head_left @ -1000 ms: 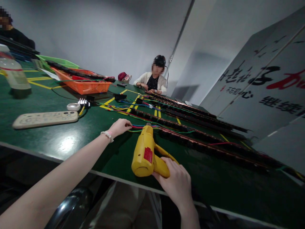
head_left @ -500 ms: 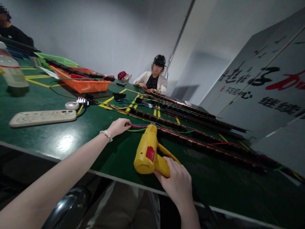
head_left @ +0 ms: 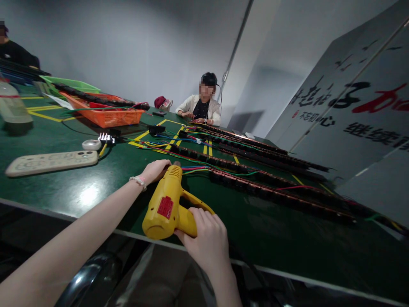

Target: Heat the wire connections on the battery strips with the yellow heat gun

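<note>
My right hand (head_left: 204, 234) is wrapped round the handle of a yellow heat gun (head_left: 164, 202) with a red label. The gun's metal nozzle (head_left: 176, 163) points away from me, just beside my left hand (head_left: 156, 170). My left hand is closed on the ends of coloured wires (head_left: 194, 169), its fingertips partly hidden behind the gun. Those wires run right into a long dark strip with copper edges (head_left: 255, 190), which lies across the green table (head_left: 128, 204). A second such strip (head_left: 211, 160) lies behind it.
Further strips (head_left: 249, 145) lie behind. Left are a phone (head_left: 53, 163), a small white case (head_left: 91, 145), an orange basket (head_left: 108, 117), a green basket (head_left: 73, 84) and a bottle (head_left: 14, 104). A person (head_left: 201, 106) sits across the table; another person (head_left: 17, 55) is far left.
My right hand has moved the heat gun left, bringing its nozzle from over the strip's wires to beside my left hand. My left hand still holds the wire ends. The view has shifted slightly.
</note>
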`<control>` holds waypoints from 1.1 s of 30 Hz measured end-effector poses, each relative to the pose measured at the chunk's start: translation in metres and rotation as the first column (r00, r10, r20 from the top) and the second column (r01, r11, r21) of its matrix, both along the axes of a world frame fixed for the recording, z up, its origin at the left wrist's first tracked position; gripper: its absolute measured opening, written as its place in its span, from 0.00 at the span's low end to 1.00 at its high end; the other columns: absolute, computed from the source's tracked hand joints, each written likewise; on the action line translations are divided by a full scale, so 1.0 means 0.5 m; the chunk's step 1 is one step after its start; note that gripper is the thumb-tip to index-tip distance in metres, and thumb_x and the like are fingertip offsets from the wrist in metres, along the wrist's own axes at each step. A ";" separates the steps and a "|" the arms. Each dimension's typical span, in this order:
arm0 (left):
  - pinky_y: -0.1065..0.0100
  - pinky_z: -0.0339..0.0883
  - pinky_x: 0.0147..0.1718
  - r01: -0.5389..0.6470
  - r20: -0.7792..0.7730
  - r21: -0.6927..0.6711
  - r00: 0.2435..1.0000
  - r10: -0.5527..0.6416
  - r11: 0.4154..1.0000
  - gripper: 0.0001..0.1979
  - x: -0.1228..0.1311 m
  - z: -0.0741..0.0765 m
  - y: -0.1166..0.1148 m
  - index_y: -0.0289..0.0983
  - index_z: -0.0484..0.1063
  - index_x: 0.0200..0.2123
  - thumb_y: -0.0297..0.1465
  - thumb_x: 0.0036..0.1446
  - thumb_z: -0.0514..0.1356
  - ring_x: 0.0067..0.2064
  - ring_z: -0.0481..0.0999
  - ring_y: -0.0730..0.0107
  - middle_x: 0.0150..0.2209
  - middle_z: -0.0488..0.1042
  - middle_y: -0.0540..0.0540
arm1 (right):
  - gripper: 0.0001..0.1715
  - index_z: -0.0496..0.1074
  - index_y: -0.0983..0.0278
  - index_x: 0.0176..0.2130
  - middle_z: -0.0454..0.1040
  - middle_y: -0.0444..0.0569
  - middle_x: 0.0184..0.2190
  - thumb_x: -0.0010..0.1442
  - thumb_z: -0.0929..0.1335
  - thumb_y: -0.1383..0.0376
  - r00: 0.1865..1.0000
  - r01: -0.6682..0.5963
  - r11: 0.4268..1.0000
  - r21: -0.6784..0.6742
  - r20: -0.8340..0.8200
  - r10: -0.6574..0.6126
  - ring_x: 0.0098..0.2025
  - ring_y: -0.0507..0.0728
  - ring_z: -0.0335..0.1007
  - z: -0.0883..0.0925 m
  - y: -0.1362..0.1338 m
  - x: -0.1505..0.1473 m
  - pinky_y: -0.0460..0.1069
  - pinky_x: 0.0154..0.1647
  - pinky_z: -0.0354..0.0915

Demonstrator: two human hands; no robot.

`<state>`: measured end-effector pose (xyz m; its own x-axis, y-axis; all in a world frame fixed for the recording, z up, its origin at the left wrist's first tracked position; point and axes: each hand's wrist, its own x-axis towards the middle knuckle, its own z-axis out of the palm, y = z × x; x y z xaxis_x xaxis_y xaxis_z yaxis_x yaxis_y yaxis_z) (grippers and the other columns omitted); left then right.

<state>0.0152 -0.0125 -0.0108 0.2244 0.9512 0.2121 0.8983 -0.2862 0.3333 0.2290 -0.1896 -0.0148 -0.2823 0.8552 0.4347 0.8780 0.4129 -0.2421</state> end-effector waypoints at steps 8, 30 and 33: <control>0.68 0.63 0.37 0.007 -0.034 -0.011 0.999 -0.008 1.000 0.12 -0.001 0.006 -0.005 0.41 0.70 0.42 0.33 0.59 0.49 0.47 0.75 0.59 0.45 0.75 0.43 | 0.26 0.67 0.60 0.43 0.73 0.44 0.36 0.51 0.71 0.47 1.000 0.003 1.000 0.006 -0.016 -0.002 0.39 0.58 0.68 -0.003 0.004 -0.002 0.51 0.39 0.54; 0.70 0.59 0.28 0.030 0.088 0.034 0.996 -0.033 0.999 0.12 -0.014 -0.034 0.031 0.42 0.72 0.38 0.39 0.57 0.52 0.37 0.75 0.66 0.36 0.77 0.48 | 0.23 0.68 0.59 0.43 0.75 0.42 0.38 0.51 0.72 0.51 0.982 0.169 0.982 0.089 0.073 -0.176 0.40 0.57 0.70 0.007 0.013 0.118 0.50 0.40 0.56; 0.71 0.59 0.27 0.042 0.082 0.032 0.996 -0.045 0.999 0.11 -0.013 -0.030 0.028 0.42 0.72 0.37 0.38 0.56 0.52 0.36 0.74 0.67 0.36 0.76 0.49 | 0.23 0.68 0.59 0.43 0.75 0.42 0.38 0.51 0.72 0.52 0.978 0.183 0.977 0.105 0.082 -0.192 0.40 0.57 0.71 0.003 0.012 0.131 0.50 0.41 0.56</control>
